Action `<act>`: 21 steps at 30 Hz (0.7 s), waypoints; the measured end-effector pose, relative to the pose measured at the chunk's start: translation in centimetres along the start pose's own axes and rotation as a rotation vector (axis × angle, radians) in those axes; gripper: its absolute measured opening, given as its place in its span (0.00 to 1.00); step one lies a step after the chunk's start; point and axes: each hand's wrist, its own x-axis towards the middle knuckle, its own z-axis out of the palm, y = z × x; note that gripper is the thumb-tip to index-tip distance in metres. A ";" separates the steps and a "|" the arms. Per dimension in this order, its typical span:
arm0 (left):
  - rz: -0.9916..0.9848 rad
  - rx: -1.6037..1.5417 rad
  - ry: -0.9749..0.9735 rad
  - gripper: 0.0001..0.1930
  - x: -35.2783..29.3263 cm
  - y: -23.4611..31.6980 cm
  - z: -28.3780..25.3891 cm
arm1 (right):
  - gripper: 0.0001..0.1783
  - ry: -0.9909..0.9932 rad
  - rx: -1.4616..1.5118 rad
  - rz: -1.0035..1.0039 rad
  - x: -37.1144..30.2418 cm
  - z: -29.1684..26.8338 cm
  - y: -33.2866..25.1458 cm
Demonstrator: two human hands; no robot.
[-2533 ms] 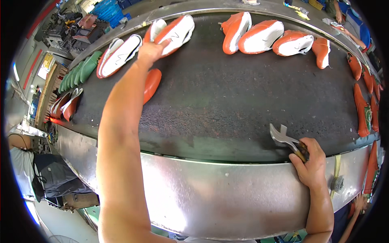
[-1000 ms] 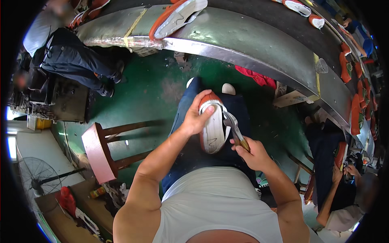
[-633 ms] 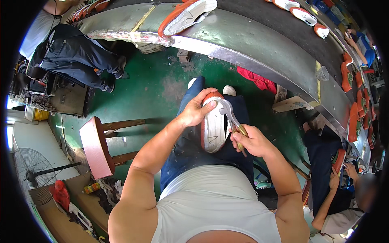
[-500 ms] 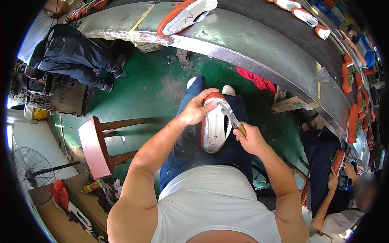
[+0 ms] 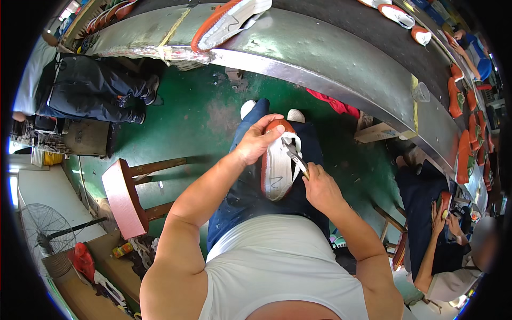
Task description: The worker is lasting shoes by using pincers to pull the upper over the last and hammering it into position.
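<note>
An orange-red and white shoe (image 5: 276, 170) rests over my thighs with its white underside up and its orange toe pointing away from me. A dark squiggle marks the near end of that underside. My left hand (image 5: 255, 141) grips the toe end, thumb on top near the edge. In my right hand (image 5: 323, 190) is a pair of metal pliers (image 5: 295, 155), its handle inside my closed fingers. The pliers' head lies over the white material near the toe. A loose white edge stands off the shoe's right side, with a dark gap beside it.
Ahead runs a metal-edged conveyor bench (image 5: 320, 74) with an orange and white shoe (image 5: 226, 26) on it. More orange shoes (image 5: 463, 154) line the right. A wooden stool (image 5: 124, 200) and a fan (image 5: 45, 234) stand left. Co-workers are at far left and right; the right one holds a shoe.
The pliers have swung inward from the shoe's right edge, with their head now over the underside near the toe. My right hand has moved slightly down and turned. My left hand keeps its grip.
</note>
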 end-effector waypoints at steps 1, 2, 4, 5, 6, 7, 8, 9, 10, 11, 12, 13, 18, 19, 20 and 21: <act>0.023 0.036 0.025 0.23 -0.1 -0.1 0.5 | 0.21 -0.028 -0.065 0.030 -0.4 -0.6 -0.6; 0.023 0.037 0.023 0.23 -0.3 -0.2 0.6 | 0.22 -0.055 -0.130 0.058 -0.7 -1.1 -1.0; 0.089 0.101 -0.032 0.23 -0.8 0.2 0.6 | 0.20 -0.029 -0.108 0.012 -1.5 -2.0 -1.5; 0.096 0.105 -0.030 0.23 -1.3 0.6 0.7 | 0.19 -0.006 -0.087 -0.035 -1.8 -2.3 -1.5; 0.216 0.168 -0.022 0.23 -2.0 1.0 0.7 | 0.19 -0.002 -0.086 -0.044 -2.4 -2.4 -1.0; 0.337 0.234 -0.015 0.24 -2.8 1.9 0.8 | 0.18 -0.095 0.060 -0.276 -3.3 -2.7 0.1; 0.459 0.398 -0.013 0.28 -3.9 3.2 1.0 | 0.17 -0.190 0.207 -0.507 -3.9 -2.8 0.5; 0.509 0.418 -0.034 0.32 -5.2 4.4 1.6 | 0.17 -0.188 0.211 -0.516 -4.6 -2.9 0.7; 0.556 0.439 -0.046 0.37 -6.9 5.8 2.4 | 0.17 -0.188 0.309 -0.458 -5.4 -3.3 0.2; 0.653 0.557 -0.047 0.41 -8.3 6.8 2.9 | 0.18 -0.190 0.408 -0.391 -6.2 -3.4 -0.1; 0.748 0.677 -0.048 0.46 -9.4 7.4 3.0 | 0.18 -0.197 0.418 -0.394 -6.4 -3.0 0.4; 0.793 0.810 -0.052 0.49 -10.2 7.7 2.8 | 0.19 -0.111 0.522 -0.346 -5.9 -3.0 0.7; 0.820 0.315 0.322 0.45 -9.2 8.6 1.9 | 0.23 -0.050 1.062 0.043 -5.6 -1.0 2.7; 0.752 0.124 0.370 0.44 -8.8 7.8 1.1 | 0.23 -0.021 1.085 0.060 -5.5 -0.4 3.3; 0.681 -0.065 0.421 0.43 -8.6 7.0 0.5 | 0.23 -0.016 1.088 0.059 -5.4 -0.5 3.4; 0.569 -0.047 0.451 0.43 -9.3 5.5 0.3 | 0.22 -0.028 1.104 0.110 -5.4 -0.6 3.4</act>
